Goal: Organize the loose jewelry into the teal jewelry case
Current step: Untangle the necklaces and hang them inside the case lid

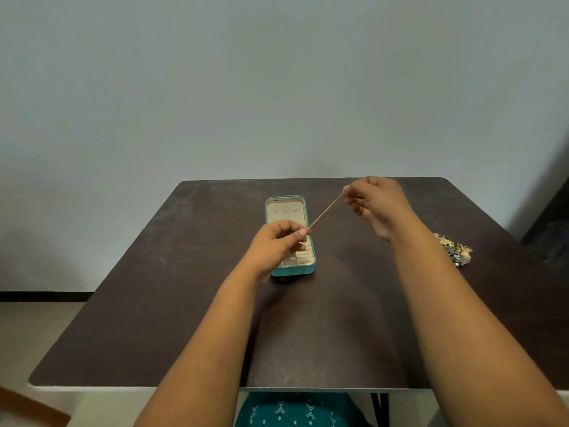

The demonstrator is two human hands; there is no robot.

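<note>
The teal jewelry case (311, 270) lies open in the middle of the dark table, its cream lining showing hooks in the far half and small compartments in the near half. A thin gold chain (325, 211) is stretched taut above it. My left hand (277, 241) pinches its lower end over the case's near half. Higher up and further right, my right hand (375, 204) pinches the upper end. A heap of loose jewelry (455, 249) lies on the table at the right, beside my right forearm.
The dark brown table (184, 288) stands against a plain grey wall. Its near edge runs across the bottom of the view, and its right edge passes close by the jewelry heap. A teal patterned cloth (295, 411) shows below the near edge.
</note>
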